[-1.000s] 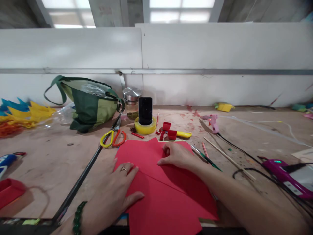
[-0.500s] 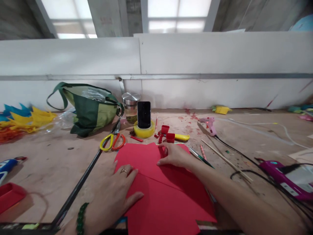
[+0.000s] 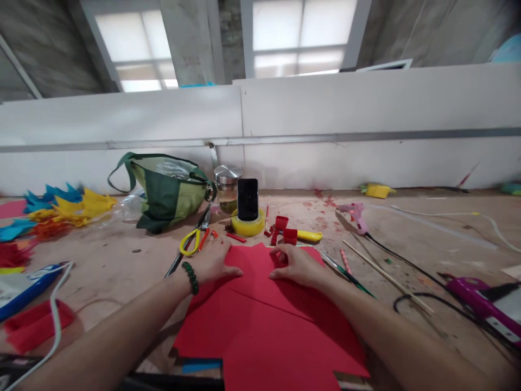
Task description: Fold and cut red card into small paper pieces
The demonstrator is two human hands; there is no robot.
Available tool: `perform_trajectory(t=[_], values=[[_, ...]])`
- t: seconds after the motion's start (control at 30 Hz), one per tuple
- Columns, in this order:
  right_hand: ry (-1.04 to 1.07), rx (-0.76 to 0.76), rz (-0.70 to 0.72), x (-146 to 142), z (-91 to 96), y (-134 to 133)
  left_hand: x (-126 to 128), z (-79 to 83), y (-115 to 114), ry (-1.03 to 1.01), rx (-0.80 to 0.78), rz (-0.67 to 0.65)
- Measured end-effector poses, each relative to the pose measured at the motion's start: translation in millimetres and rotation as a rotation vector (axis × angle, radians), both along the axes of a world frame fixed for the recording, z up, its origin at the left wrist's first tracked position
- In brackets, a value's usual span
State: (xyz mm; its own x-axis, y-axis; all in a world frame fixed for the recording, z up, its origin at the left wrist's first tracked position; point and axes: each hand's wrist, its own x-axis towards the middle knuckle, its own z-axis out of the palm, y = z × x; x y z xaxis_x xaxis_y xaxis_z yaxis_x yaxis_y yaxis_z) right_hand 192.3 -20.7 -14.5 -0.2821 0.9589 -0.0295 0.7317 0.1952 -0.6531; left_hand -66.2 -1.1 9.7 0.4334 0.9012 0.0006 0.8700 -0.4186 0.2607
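Note:
A large sheet of red paper [image 3: 260, 320] lies in front of me, a crease or overlapping edge slanting across it. My left hand [image 3: 214, 262], wearing a ring and a green bead bracelet, is at the paper's far left edge. Its thumb stretches over the paper, and its fingertips are close to the orange handle of the scissors [image 3: 190, 243]. On the far right part of the paper rests my right hand [image 3: 297, 264], thumb and forefinger apart, the other fingers curled and partly hidden. Small red folded pieces [image 3: 290, 235] and a yellow-handled cutter [image 3: 310, 235] lie just beyond.
A phone [image 3: 248, 199] stands in a yellow tape roll [image 3: 246, 225], beside a lidded jar [image 3: 227, 190] and green bag [image 3: 166, 190]. Rightward are a pink glue gun [image 3: 355, 216], wooden stick [image 3: 386, 276] and purple device [image 3: 484, 304]. Yellow cut shapes [image 3: 87, 206] lie far left.
My left hand has moved forward from the left side of the red paper to its far left edge, near the scissors. The right hand stays almost in place. The view has tilted slightly upward.

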Motion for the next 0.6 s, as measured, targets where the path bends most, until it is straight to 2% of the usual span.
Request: perform_trajectory(t=[0.13,0.3,0.4,0.5,0.6], values=[[0.045,0.048,-0.032,1.2,-3.0,-5.3,-0.6,-7.5,15.9,-0.079,-0.122,0.025],[0.142,0.090,-0.079,-0.8,-3.0,-8.6,-4.5,-4.3,14.6,-0.257,-0.248,-0.042],[0.238,0.087,-0.104,-2.2,-0.2,-7.2,-10.6,-0.5,12.9,-0.591,-0.367,-0.045],[0.342,0.049,-0.086,-3.0,3.5,-6.3,-16.6,0.6,13.0,-0.982,-0.554,0.024],[0.438,0.023,-0.073,-4.9,8.2,-9.4,-17.9,2.1,11.2,-1.112,-0.672,0.073]])
